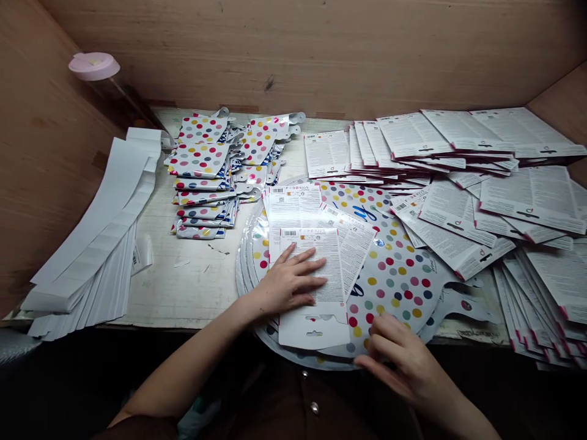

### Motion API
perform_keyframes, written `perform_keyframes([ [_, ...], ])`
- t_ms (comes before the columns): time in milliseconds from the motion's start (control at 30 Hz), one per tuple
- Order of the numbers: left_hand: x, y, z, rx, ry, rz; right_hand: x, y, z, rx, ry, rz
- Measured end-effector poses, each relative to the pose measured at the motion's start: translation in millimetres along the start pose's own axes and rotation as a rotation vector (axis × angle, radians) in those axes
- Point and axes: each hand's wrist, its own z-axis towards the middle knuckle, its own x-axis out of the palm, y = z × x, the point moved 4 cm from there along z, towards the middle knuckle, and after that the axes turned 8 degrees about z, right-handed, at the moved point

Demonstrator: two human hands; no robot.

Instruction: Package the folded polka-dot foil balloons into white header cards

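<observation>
My left hand point(288, 281) lies flat with spread fingers on a white printed card point(312, 244) with a barcode and a hanger tab. That card sits on other loose cards atop a pile of round polka-dot foil balloons point(389, 275). My right hand point(398, 366) rests at the near edge of the balloons, its fingers slightly curled on the foil. Its thumb is hidden. Many more printed cards point(527, 195) lie overlapped in heaps to the right, and folded polka-dot balloon packs point(202, 177) stand in stacks at the back left.
Long white paper strips point(96, 244) lie in a heap at the left of the scuffed white table point(192, 287). A clear bottle with a pink cap point(94, 66) stands in the back left corner. Plywood walls point(275, 55) close off the back and sides.
</observation>
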Motion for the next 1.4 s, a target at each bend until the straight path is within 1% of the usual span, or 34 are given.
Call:
perform_keyframes([
  [67, -8.1, -9, -9, 0.039, -0.009, -0.073, 12, 4, 7, -0.050, -0.040, -0.015],
  [100, -10.3, -15, -17, 0.025, 0.002, -0.095, 21, 5, 11, -0.083, -0.046, -0.039],
  [167, -9.3, -29, -36, 0.011, 0.058, -0.120, 38, 6, 16, -0.134, -0.081, -0.094],
  [200, -8.3, -36, -45, 0.010, 0.047, -0.112, 44, 6, 17, -0.150, -0.122, -0.110],
  [233, -7.1, -42, -54, 0.016, 0.013, -0.095, 48, 5, 17, -0.164, -0.162, -0.115],
  [300, -4.8, -48, -67, -0.003, -0.103, -0.071, 51, 4, 16, -0.191, -0.191, -0.103],
  [367, -2.0, -49, -72, -0.071, -0.200, -0.101, 52, 3, 18, -0.200, -0.183, -0.081],
  [400, -0.5, -48, -72, -0.123, -0.230, -0.130, 51, 3, 20, -0.183, -0.191, -0.057],
  [467, 2.1, -46, -68, -0.240, -0.269, -0.176, 48, 0, 26, -0.080, -0.263, 0.022],
  [533, 2.4, -43, -64, -0.400, -0.321, -0.148, 46, -7, 31, 0.120, -0.394, 0.070],
  [600, 1.2, -41, -64, -0.605, -0.355, -0.023, 46, -15, 32, 0.363, -0.506, 0.023],
  [633, 0.4, -41, -66, -0.698, -0.357, 0.046, 45, -18, 32, 0.473, -0.540, -0.021],
  [667, -0.1, -41, -67, -0.769, -0.343, 0.103, 45, -21, 31, 0.564, -0.554, -0.059],
  [700, -0.3, -42, -68, -0.809, -0.315, 0.135, 45, -23, 30, 0.632, -0.552, -0.075],
  [767, 0.2, -44, -68, -0.812, -0.259, 0.115, 45, -23, 30, 0.706, -0.538, -0.047],
  [833, 0.1, -46, -68, -0.786, -0.224, 0.057, 44, -18, 30, 0.714, -0.529, 0.080],
  [867, -1.2, -46, -67, -0.780, -0.238, 0.028, 44, -14, 31, 0.694, -0.520, 0.208],
  [900, -3.5, -45, -67, -0.781, -0.277, 0.002, 44, -10, 33, 0.666, -0.501, 0.382],
  [967, -10.5, -39, -65, -0.778, -0.403, -0.046, 37, -4, 38, 0.604, -0.458, 0.781],
  [1000, -14.6, -35, -64, -0.775, -0.472, -0.063, 28, -5, 41, 0.584, -0.463, 0.934],
  [1033, -18.2, -30, -60, -0.777, -0.522, -0.066, 12, -10, 45, 0.582, -0.504, 1.014],
  [1067, -20.9, -23, -56, -0.787, -0.539, -0.050, -11, -21, 49, 0.587, -0.596, 1.014],
  [1100, -22.3, -17, -50, -0.803, -0.524, -0.021, -39, -35, 53, 0.589, -0.728, 0.944],
  [1133, -22.4, -10, -42, -0.830, -0.484, 0.018, -71, -53, 58, 0.594, -0.874, 0.831],
  [1167, -21.1, -3, -34, -0.864, -0.423, 0.060, -107, -72, 63, 0.563, -1.067, 0.711],
  [1200, -18.7, 3, -25, -0.893, -0.358, 0.087, -139, -92, 70, 0.541, -1.193, 0.647],
  [1233, -15.9, 8, -17, -0.925, -0.301, 0.100, -170, -113, 79, 0.529, -1.274, 0.604],
  [1267, -13.4, 12, -10, -0.951, -0.265, 0.101, -196, -133, 88, 0.536, -1.324, 0.578],
  [1300, -11.4, 14, -4, -0.971, -0.249, 0.087, -219, -152, 98, 0.544, -1.336, 0.566],
  [1333, -10.1, 16, 1, -0.986, -0.246, 0.070, -237, -168, 105, 0.560, -1.329, 0.557],
  [1367, -9.5, 16, 4, -0.994, -0.254, 0.048, -250, -180, 111, 0.580, -1.306, 0.568],
  [1400, -9.8, 16, 5, -1.001, -0.268, 0.023, -260, -186, 115, 0.569, -1.262, 0.511],
])
